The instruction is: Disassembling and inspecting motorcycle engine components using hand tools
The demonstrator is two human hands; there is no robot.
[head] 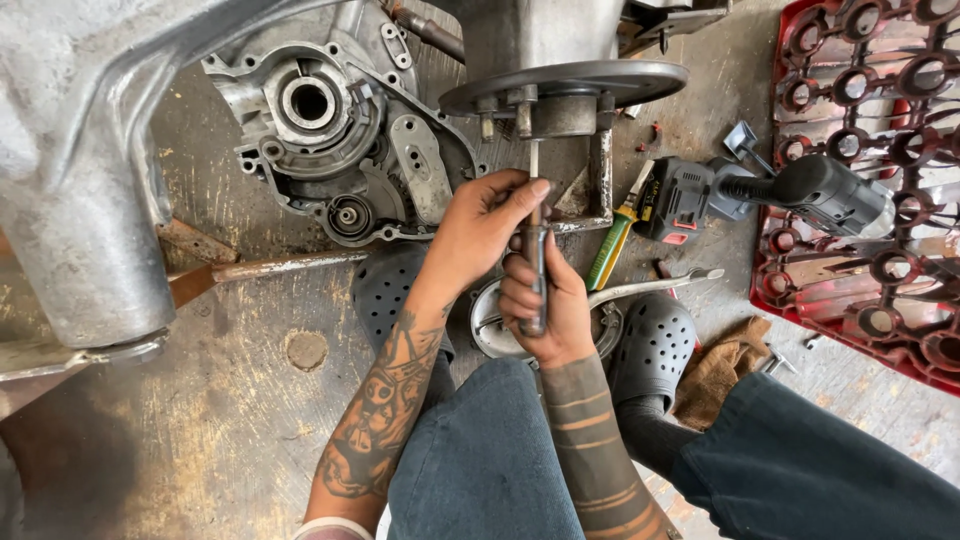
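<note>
Knees in dark trousers, lower centre of frame. Just above, right hand [545, 300] clamped on screwdriver [535, 265] handle; left hand [480, 225] closed round shaft higher up, steadying. Tip points up at bolts under grey disc [565, 85], upper centre. Round metal cover [490, 320] on floor beneath hands, between black clogs [655, 345]. Engine casing [335, 150] upper left; cordless driver [780, 190] and red tool tray [870, 200] right. Risk: tip slips off fastener if pushed off-axis, could jab left fingers.
</note>
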